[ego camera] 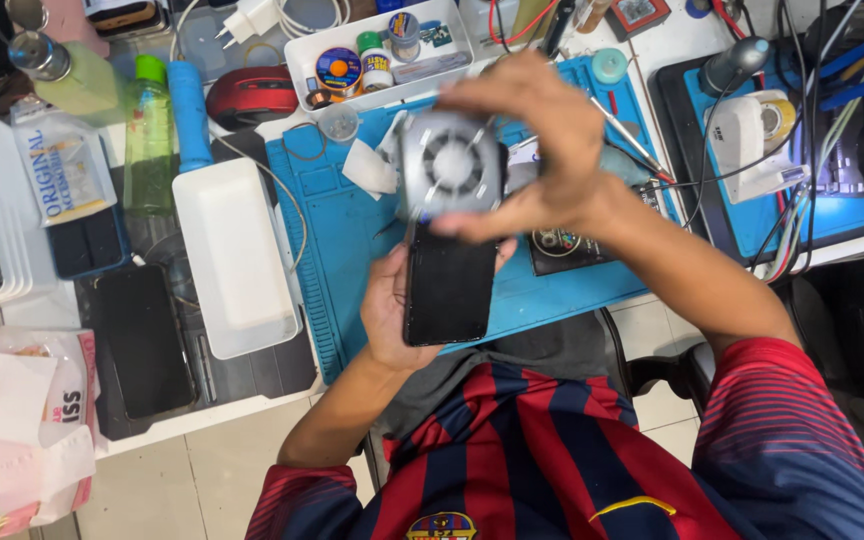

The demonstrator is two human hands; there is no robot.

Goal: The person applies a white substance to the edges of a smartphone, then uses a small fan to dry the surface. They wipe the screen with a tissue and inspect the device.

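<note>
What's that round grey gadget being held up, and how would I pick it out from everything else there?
Start at the blue work mat on the white desk. Above it, the right hand holds a grey square-cornered block with a round fan in its face, just over the black phone in the left hand. Nothing else there has fan blades.

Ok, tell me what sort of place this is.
Most likely a phone repair bench. The left hand holds a dark phone while the right hand holds a small round fan unit over a blue work mat, with a white tray of small parts behind.
</note>
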